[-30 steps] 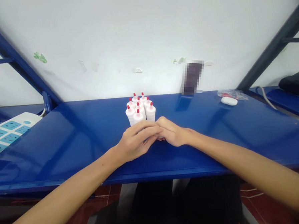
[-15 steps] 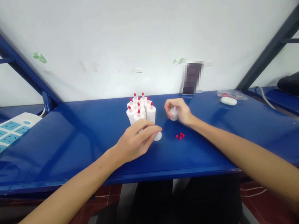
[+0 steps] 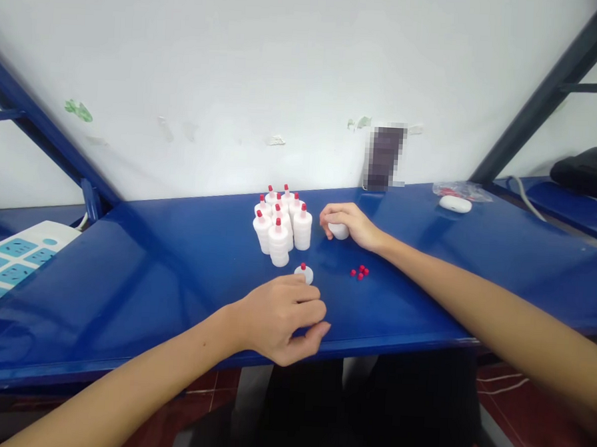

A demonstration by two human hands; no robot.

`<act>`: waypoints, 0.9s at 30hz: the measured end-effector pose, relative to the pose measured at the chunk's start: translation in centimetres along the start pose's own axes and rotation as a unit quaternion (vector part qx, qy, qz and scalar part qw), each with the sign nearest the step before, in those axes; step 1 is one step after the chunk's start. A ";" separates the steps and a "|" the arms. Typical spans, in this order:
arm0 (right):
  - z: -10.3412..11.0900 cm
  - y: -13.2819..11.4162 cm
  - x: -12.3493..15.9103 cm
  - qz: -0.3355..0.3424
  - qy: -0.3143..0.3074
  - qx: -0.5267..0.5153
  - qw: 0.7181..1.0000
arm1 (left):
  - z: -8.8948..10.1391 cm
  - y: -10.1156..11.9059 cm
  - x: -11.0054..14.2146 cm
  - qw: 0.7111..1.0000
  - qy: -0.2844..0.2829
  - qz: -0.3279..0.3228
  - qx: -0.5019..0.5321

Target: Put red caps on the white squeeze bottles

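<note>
My left hand [image 3: 286,319] is closed near the front of the blue table, fingers curled and thumb a little apart. What it holds, if anything, is hidden. Just beyond its fingers shows the top of a white squeeze bottle [image 3: 303,276] with a red tip; the hand covers its body. My right hand [image 3: 346,224] is closed around another white bottle [image 3: 338,231], whose rounded top shows under the fingers. Between the hands and to the left, several white squeeze bottles [image 3: 280,244] with red tips stand upright in a cluster. Loose small red caps [image 3: 360,273] lie right of my left hand.
A white power strip [image 3: 13,262] with blue sockets lies at the left. A pixelated dark phone-like object [image 3: 384,158] leans on the wall. At the right rear lie a white case [image 3: 455,204] and a clear plastic bag [image 3: 473,190] with red bits.
My left hand has moved toward me, exposing the red-tipped bottle top and the cluster's front bottle. My right hand has shifted slightly left, still around its white bottle.
</note>
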State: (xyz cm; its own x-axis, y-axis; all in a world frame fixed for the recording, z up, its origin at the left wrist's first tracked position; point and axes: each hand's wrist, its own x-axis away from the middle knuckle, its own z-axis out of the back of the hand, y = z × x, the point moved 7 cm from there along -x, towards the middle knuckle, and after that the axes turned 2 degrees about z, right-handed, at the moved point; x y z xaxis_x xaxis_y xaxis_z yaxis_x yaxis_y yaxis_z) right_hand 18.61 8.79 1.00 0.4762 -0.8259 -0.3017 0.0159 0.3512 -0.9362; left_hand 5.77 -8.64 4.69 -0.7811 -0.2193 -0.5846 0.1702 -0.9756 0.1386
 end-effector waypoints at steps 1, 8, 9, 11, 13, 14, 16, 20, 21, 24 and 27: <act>0.0 -0.1 0.1 -0.004 0.001 0.008 1.000 | -0.3 -0.1 0.1 0.999 -0.015 0.017 0.038; -0.2 -0.7 0.4 0.026 -0.010 0.013 1.000 | -1.9 -1.0 0.3 0.973 -0.101 0.108 0.180; -0.1 -0.7 0.4 0.023 -0.005 0.020 1.000 | -2.1 -1.1 0.3 0.972 -0.110 0.113 0.176; -0.1 -0.7 0.4 0.016 0.004 0.036 0.999 | -2.3 -1.6 0.3 0.970 -0.129 0.119 0.165; -0.2 -0.7 0.4 0.013 0.009 0.050 0.999 | -2.3 -2.1 0.3 0.970 -0.143 0.127 0.151; -0.3 -0.7 0.3 0.013 0.009 0.053 0.998 | -2.3 -2.5 0.3 0.969 -0.147 0.136 0.142; -0.3 -0.7 0.3 0.013 0.007 0.054 0.998 | -2.2 -3.3 0.3 0.968 -0.145 0.165 0.121; -0.3 -0.5 0.3 0.012 0.002 0.054 0.998 | -2.1 -3.9 0.3 0.969 -0.131 0.190 0.092; -0.3 -0.5 0.3 0.011 0.001 0.056 0.998 | -2.1 -3.7 0.3 0.971 -0.131 0.182 0.086; -0.4 -0.5 0.3 0.010 0.003 0.069 0.998 | -2.3 -2.8 0.0 0.974 -0.137 0.163 0.074; -0.4 -0.6 0.3 0.006 0.013 0.087 0.996 | -2.7 -2.4 -0.4 0.972 -0.143 0.164 0.084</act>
State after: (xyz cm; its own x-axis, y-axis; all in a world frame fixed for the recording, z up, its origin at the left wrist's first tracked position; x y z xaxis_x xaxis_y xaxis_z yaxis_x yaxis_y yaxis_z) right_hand 18.39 8.15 1.37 0.4551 -0.8312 -0.3193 0.1638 0.4306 -0.8876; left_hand 7.27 -6.22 2.42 -0.8403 -0.4841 -0.2440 0.3566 -0.8326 0.4238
